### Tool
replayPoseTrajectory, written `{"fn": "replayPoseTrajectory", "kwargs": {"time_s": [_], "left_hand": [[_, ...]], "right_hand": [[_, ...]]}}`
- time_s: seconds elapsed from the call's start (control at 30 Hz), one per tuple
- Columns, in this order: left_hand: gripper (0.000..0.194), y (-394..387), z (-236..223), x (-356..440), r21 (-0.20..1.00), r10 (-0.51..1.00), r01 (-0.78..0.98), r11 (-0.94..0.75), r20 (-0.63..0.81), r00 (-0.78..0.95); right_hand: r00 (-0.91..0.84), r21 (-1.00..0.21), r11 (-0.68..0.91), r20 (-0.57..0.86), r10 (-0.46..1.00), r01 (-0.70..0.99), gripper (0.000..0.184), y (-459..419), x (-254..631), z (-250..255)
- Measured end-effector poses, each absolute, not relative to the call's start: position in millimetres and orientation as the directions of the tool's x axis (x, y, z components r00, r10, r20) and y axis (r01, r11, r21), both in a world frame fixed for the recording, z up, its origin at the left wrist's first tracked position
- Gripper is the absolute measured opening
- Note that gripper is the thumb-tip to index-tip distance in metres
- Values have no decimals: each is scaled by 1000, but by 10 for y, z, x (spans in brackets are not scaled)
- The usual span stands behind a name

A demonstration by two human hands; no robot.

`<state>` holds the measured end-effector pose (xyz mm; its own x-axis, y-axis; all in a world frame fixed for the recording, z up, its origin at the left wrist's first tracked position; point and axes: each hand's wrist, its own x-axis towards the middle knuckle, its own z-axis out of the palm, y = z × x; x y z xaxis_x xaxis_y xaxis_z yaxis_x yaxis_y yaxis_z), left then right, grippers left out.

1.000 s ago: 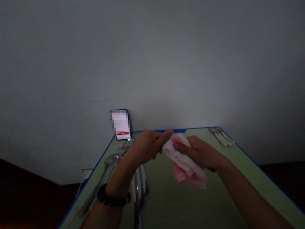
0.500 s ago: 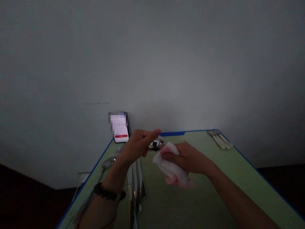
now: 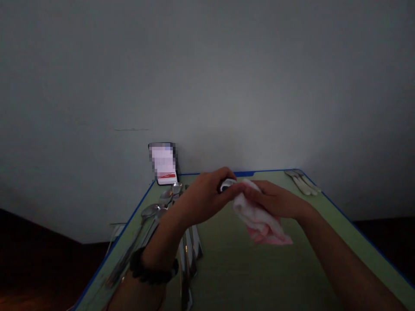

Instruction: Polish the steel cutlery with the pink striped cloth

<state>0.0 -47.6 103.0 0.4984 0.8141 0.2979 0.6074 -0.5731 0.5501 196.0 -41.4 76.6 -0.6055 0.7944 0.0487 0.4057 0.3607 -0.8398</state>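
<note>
My left hand (image 3: 207, 194), with a dark bead bracelet at the wrist, is closed around a shiny metal spoon (image 3: 227, 185). Only part of the spoon's bowl shows between my fingers; its handle is hidden. My right hand (image 3: 279, 199) pinches a white and pink cloth (image 3: 259, 214) up against the bowl, and the cloth's loose end hangs down to the right. Both hands are close together above the far middle of the table.
Several metal spoons (image 3: 149, 211) lie along the table's (image 3: 259, 276) left side, partly behind my left arm. Beside them are several knives (image 3: 191, 250). White-handled cutlery (image 3: 303, 185) rests at the far right corner. A lit phone (image 3: 165, 164) leans on the wall (image 3: 227, 86).
Both hands have moved right and slightly up in the view with the spoon and cloth. My left fingers now curl over the spoon's bowl, where its thumb pointed outward before.
</note>
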Motion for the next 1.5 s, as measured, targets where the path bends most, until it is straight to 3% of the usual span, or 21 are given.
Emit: {"fn": "replayPoseTrajectory", "kwargs": {"time_s": [0.17,0.37,0.5,0.63,0.8,0.93,1.17,1.33,1.5], "left_hand": [[22,-505,1078,-56,642,818,535,-548,281,501],[26,-494,1077,-71,730,848,464,-502,308,432],[30,-460,1050,-11,677,847,509,-531,403,347],[29,-441,1041,9,625,840,566,-537,452,299],[31,-432,1061,-39,639,853,569,-517,437,285],[30,-450,1076,-20,646,852,558,-522,431,298],[29,-484,1025,124,528,799,625,-575,529,288],[33,-435,974,58,378,805,728,-573,426,413],[43,-342,885,-10,507,849,687,-521,221,481]], "right_hand": [[-616,-894,309,49,787,324,38,-424,1934,779],[-439,-898,381,258,861,219,31,-428,1843,811],[-341,-779,506,393,854,369,36,-498,1749,823],[-383,-647,545,390,838,533,40,-578,1681,825],[-319,-754,501,393,862,425,25,-510,1727,908],[-170,-870,391,354,920,302,28,-477,1759,973],[-446,-752,509,318,837,419,30,-573,1710,963],[-488,-693,547,312,815,470,35,-546,1730,919],[-518,-618,559,270,812,553,34,-512,1683,800]]}}
